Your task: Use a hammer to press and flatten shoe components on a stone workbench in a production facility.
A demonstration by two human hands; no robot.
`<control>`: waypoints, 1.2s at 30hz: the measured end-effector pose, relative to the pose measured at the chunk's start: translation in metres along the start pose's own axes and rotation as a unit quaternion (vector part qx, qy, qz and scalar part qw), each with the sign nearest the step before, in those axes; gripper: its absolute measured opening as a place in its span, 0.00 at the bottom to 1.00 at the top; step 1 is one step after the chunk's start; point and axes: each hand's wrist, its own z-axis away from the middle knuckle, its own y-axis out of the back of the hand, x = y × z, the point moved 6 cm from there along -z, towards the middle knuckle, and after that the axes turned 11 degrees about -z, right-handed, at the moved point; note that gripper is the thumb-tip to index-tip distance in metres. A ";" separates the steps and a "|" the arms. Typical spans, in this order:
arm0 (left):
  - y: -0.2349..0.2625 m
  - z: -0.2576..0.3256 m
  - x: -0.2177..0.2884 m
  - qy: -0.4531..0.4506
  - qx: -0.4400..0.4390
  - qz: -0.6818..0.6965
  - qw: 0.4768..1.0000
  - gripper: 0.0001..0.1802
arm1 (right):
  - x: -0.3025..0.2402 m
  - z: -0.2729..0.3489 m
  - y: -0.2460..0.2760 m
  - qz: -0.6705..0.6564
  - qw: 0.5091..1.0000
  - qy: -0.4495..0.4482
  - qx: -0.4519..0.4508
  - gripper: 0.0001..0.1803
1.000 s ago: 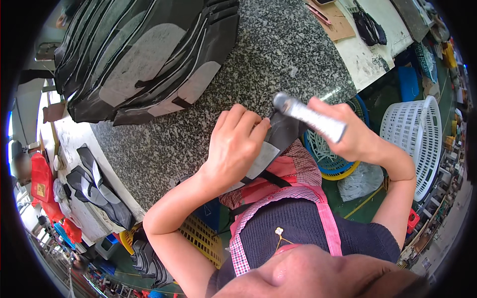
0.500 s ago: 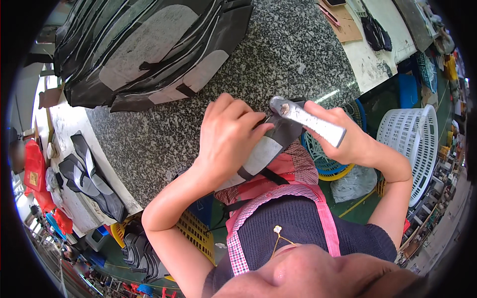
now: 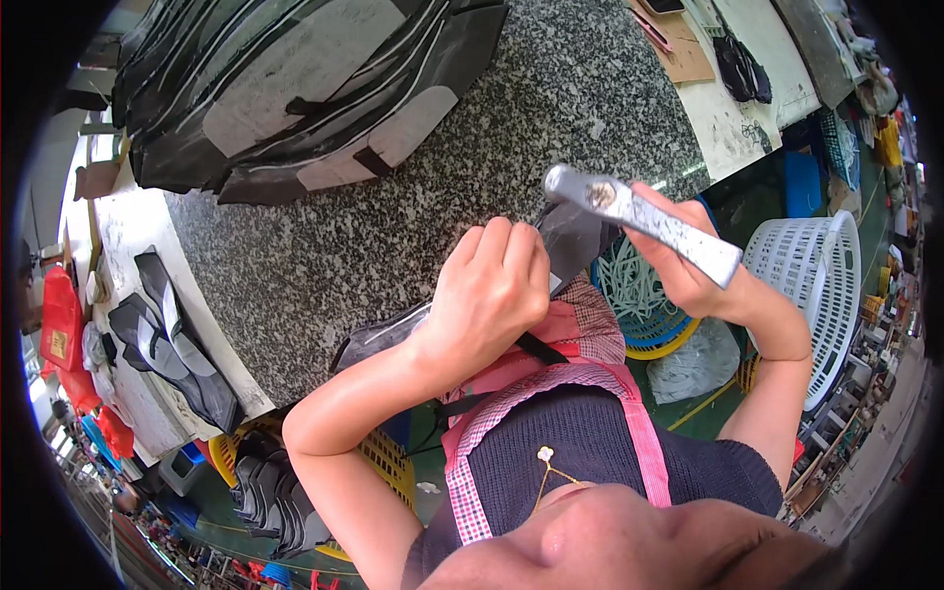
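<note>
My left hand (image 3: 492, 285) is closed over a dark grey and black flexible cut piece (image 3: 572, 241) at the near edge of the speckled stone tabletop (image 3: 295, 285). Its fingers are curled under, and my palm and forearm cover much of the piece. One end of it shows to the left of my wrist. In my right hand (image 3: 688, 280) is a hammer, gripped by its handle. The worn metal hammer head (image 3: 654, 228) is raised just above the right end of the piece. Most of the handle is hidden behind the head and my fingers.
Many similar dark pieces with grey patches lie in a large pile (image 3: 295, 88) at the back left. More cut pieces (image 3: 172, 339) rest on a white surface at left. Right of me stand a blue basket of pale strips (image 3: 634, 285) and a white plastic basket (image 3: 806, 295).
My left hand has moved right and slightly nearer, its fingers now more curled. The hammer in my right hand has shifted right. The piece's left end now shows farther left on the stone.
</note>
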 end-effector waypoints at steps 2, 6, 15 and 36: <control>0.002 0.000 -0.012 0.050 0.024 0.077 0.995 0.10 | 0.008 0.007 -0.011 -0.032 0.994 -0.094 -0.052 0.13; -0.012 0.016 -0.045 0.266 -0.099 0.378 0.881 0.08 | 0.019 0.003 -0.015 -0.042 0.988 -0.137 -0.062 0.12; 0.005 0.021 -0.034 0.183 -0.027 0.254 0.949 0.11 | 0.009 0.008 -0.033 0.027 0.994 -0.061 -0.083 0.08; -0.015 -0.027 -0.040 0.156 0.034 0.251 0.955 0.08 | 0.025 0.004 0.000 0.012 0.996 -0.075 0.036 0.19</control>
